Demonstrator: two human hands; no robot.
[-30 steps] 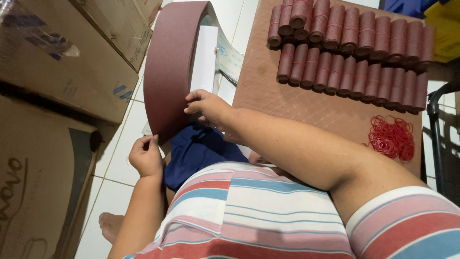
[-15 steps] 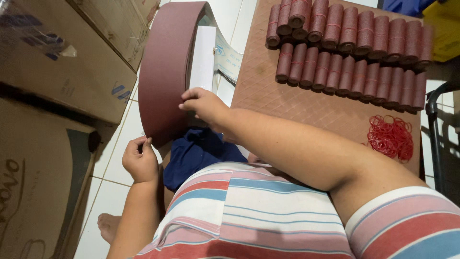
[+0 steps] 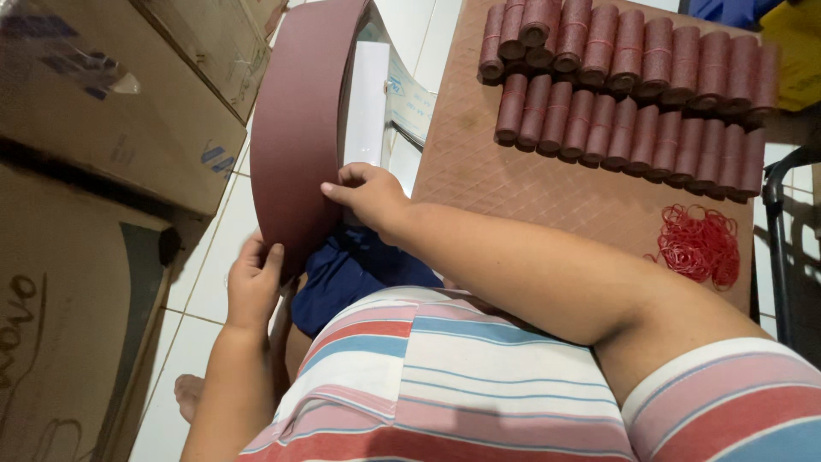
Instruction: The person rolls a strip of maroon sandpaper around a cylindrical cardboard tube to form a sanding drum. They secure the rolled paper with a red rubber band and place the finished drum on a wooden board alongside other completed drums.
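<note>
Here I see both hands on a wide, reddish-brown strip of abrasive sheet (image 3: 299,120) that curves up from the lap and arches over toward the board. I take the brown board (image 3: 530,180), with its faint diamond pattern, as my landmark.

The strip stands just off the board's left edge. The left hand (image 3: 252,287) is below and to the left of the board's near corner, its thumb and fingers pinched on the strip's lower end. The right hand (image 3: 368,192) reaches across just beside the board's left edge, fingers curled against the strip's inner face. It seems to press or pinch the strip there, though from this angle I cannot tell whether the fingers close around it.

A white sheet (image 3: 366,103) stands inside the curve of the strip, between it and the board's left edge, with a pale printed backing (image 3: 410,103) peeling toward the board.

On the board's far part lie two rows of small rolled tubes (image 3: 633,85) of the same reddish-brown material, packed side by side. Near the board's right edge, closer to me, sits a loose heap of red rubber bands (image 3: 697,244).

Well left of the board, cardboard boxes (image 3: 111,128) are stacked on a white tiled floor (image 3: 214,257). A striped shirt (image 3: 445,376) fills the view below the board.
</note>
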